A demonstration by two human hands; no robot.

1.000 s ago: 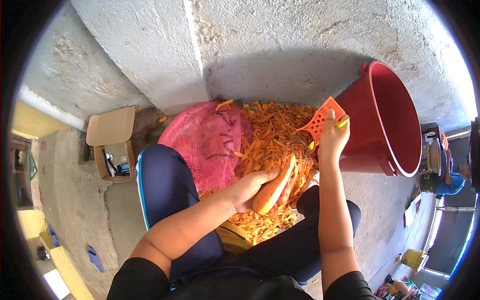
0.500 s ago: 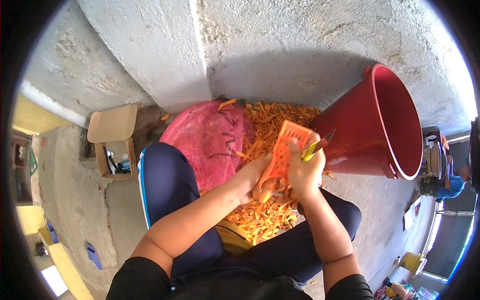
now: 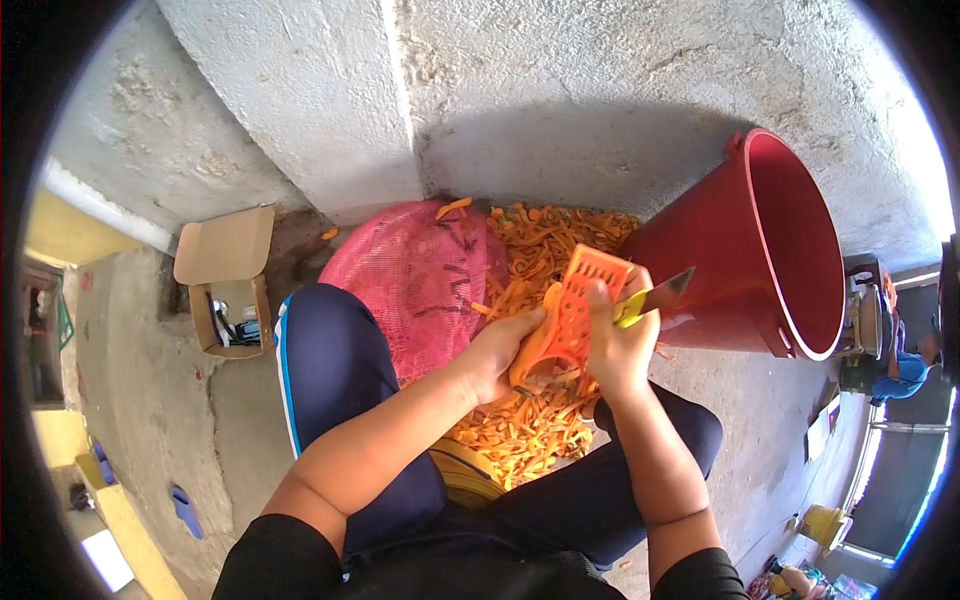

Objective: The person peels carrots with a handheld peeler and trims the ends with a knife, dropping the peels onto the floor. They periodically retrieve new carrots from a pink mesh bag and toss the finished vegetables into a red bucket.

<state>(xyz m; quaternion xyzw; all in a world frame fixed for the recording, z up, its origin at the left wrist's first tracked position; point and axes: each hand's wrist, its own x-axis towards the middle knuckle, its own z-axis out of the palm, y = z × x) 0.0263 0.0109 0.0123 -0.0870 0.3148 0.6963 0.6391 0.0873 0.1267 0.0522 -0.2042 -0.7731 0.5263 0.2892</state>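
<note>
My left hand (image 3: 500, 355) is closed around a carrot (image 3: 552, 296), mostly hidden behind an orange plastic grater (image 3: 574, 312) full of holes. My right hand (image 3: 622, 340) grips the grater, thumb on its face, and also holds a knife (image 3: 662, 292) with a yellow handle, its blade pointing right towards the bucket. The grater lies against the carrot. Below and behind both hands spreads a heap of orange peelings (image 3: 530, 440).
A pink mesh sack (image 3: 405, 270) bulges left of the peelings. To the right a large red bucket (image 3: 690, 245) leans, its mouth facing right. An open cardboard box (image 3: 232, 325) stands by the rough wall (image 3: 560, 90). Another person (image 3: 905, 372) is at the far right.
The grater has shifted slightly right and turned, showing more of its holed face. The carrot's end now shows above its left edge. The knife has moved right with my right hand.
</note>
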